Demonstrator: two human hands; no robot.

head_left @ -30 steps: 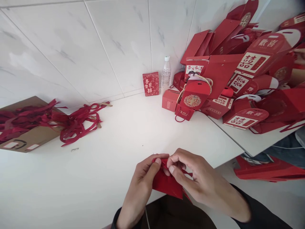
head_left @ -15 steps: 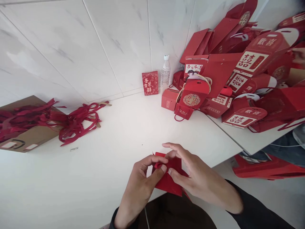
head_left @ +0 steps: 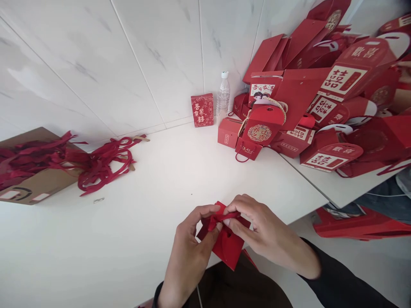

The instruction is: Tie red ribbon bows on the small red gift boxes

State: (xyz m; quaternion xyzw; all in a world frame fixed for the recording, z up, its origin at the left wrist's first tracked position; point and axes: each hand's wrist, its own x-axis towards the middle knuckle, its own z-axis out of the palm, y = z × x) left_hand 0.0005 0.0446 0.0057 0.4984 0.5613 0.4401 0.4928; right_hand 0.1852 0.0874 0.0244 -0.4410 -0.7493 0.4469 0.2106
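My left fingers (head_left: 205, 209) pressed the bunched red ribbon (head_left: 212, 223) against a small red packet (head_left: 229, 248), presumably to stop it slipping; my right fingers (head_left: 239, 206) were closed narrowly on the ribbon's other part, seemingly to hold it taut. The packet sat tilted over the near edge of the white counter (head_left: 144, 226). Farther left, loose ribbons (head_left: 105, 169) spilled from a cardboard box (head_left: 64, 184), probably left within reach. Beyond, a red carton (head_left: 202, 111) and clear bottle (head_left: 224, 96) stood by the marbled tile wall (head_left: 80, 77), with red gift boxes (head_left: 302, 96) heaped right.
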